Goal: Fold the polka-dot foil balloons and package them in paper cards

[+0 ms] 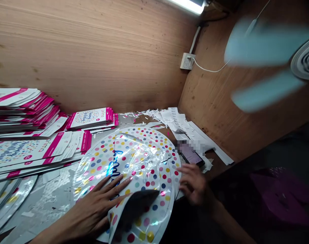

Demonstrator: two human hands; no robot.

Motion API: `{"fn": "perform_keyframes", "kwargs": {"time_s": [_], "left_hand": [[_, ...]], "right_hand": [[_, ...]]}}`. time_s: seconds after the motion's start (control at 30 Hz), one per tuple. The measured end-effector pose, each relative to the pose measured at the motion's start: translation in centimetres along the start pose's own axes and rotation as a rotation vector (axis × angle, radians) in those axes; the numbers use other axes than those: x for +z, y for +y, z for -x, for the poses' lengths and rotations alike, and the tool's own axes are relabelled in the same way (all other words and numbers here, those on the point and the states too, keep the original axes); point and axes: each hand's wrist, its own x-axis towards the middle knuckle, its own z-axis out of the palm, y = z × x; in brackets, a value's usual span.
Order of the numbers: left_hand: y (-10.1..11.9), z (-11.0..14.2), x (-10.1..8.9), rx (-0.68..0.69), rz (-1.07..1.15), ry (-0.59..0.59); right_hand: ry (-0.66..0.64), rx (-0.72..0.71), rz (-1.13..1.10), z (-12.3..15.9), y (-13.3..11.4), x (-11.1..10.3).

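Observation:
Several flat foil balloons (154,174) with coloured dots and blue lettering lie stacked in front of me. The top one is partly folded over, and a flap at the near side shows its dark underside. My left hand (103,203) rests flat on the top balloon with its fingers spread. Beside the right edge of the stack is my right hand (193,183), slightly blurred. Its fingers are loosely bent and apart, and nothing shows in them.
Printed white and pink packets (19,115) are piled at the left, with a smaller pile (90,118) behind. More flat foil pieces (12,200) lie at front left. Paper strips (179,122) and a phone (192,156) are at right. A fan (271,51) spins at upper right.

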Motion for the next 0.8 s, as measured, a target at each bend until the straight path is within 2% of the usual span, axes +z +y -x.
{"fn": "perform_keyframes", "kwargs": {"time_s": [0.03, 0.1, 0.2, 0.5, 0.7, 0.8], "left_hand": [[0.0, 0.0, 0.1, 0.003, -0.015, 0.005], [0.0, 0.0, 0.2, 0.01, -0.029, 0.022], [0.0, 0.0, 0.3, 0.01, -0.024, 0.054], [-0.1, 0.1, 0.5, 0.005, -0.049, 0.068], [-0.2, 0.1, 0.7, 0.016, -0.118, 0.026], [-0.1, 0.0, 0.4, 0.023, -0.104, 0.058]], "right_hand": [[0.076, 0.093, 0.051, 0.7, 1.1, -0.7], [0.149, 0.204, 0.147, 2.2, 3.2, -1.8], [0.141, 0.24, 0.233, 3.7, 4.9, -2.4], [0.1, 0.25, 0.309, 3.9, 5.6, -2.2], [0.154, 0.261, 0.318, 4.1, 5.8, -2.3], [0.144, 0.265, 0.317, 4.2, 5.9, -2.2]]}}
